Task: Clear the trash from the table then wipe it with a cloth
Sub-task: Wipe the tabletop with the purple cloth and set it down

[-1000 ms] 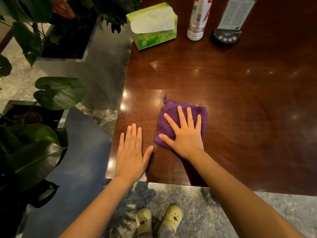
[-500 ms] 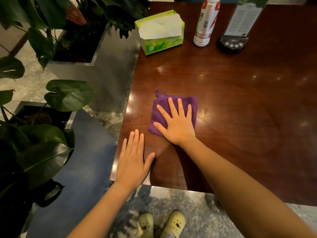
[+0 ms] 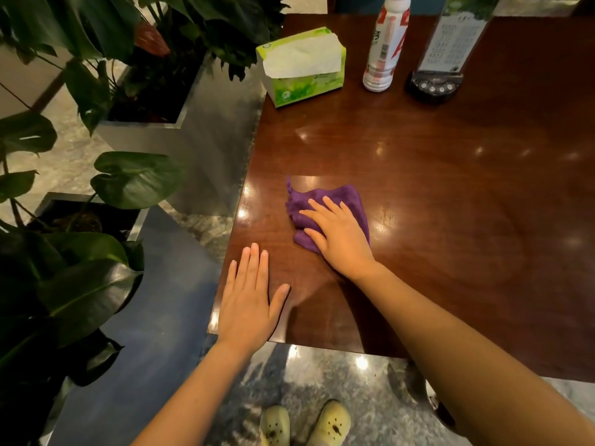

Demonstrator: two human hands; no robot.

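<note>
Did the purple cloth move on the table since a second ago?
Yes. The purple cloth under the right hand slid toward the table's left edge and bunched up; the left hand lies flat near the corner.

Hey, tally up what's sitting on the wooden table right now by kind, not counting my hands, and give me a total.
Purple cloth: 1
Green tissue pack: 1
Bottle: 1
Menu stand on a black button base: 1
Total: 4

Bottle (image 3: 384, 49) top, menu stand (image 3: 450, 49) top cut off; print unreadable.
</note>
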